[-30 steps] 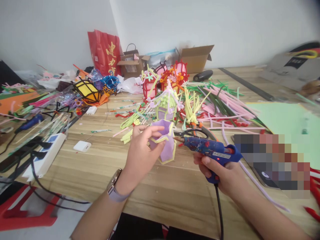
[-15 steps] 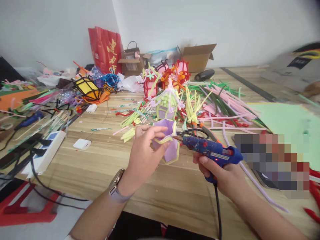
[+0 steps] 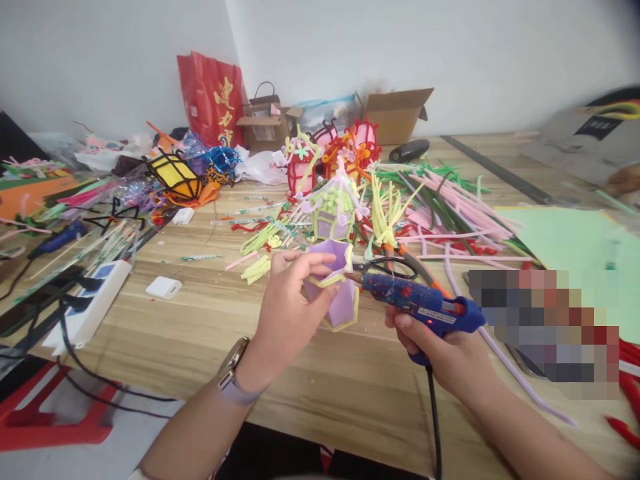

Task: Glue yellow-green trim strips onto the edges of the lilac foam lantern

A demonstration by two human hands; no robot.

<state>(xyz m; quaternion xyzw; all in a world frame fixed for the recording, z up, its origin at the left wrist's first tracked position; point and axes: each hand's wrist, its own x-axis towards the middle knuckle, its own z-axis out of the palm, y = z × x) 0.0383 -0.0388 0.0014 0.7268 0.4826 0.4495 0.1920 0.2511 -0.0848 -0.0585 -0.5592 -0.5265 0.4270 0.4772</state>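
Note:
My left hand (image 3: pixel 295 300) pinches the upper edge of a purple lantern body (image 3: pixel 343 305) with yellow-green fuzzy trim. The piece is an open-topped, many-sided shape. My right hand (image 3: pixel 440 347) is wrapped around the handle of a blue hot glue gun (image 3: pixel 415 293), its red light lit. The gun's nozzle points left, at the trimmed rim close to my left fingertips; whether it touches cannot be made out. Black-handled scissors (image 3: pixel 400 267) lie just behind the gun. Beyond the lantern body stands a finished-looking purple and green lantern (image 3: pixel 333 213).
Pink and green pipe cleaners (image 3: pixel 460 207) spread across the right side, beside a pale green sheet (image 3: pixel 565 247). A white power strip (image 3: pixel 103 293) with black cables sits at the left. Small lanterns (image 3: pixel 345 150), cardboard boxes (image 3: pixel 397 113) and a red bag (image 3: pixel 210 100) stand at the back.
Almost nothing differs. The glue gun has shifted very slightly left and down, while my left hand keeps its pinch on the lantern body.

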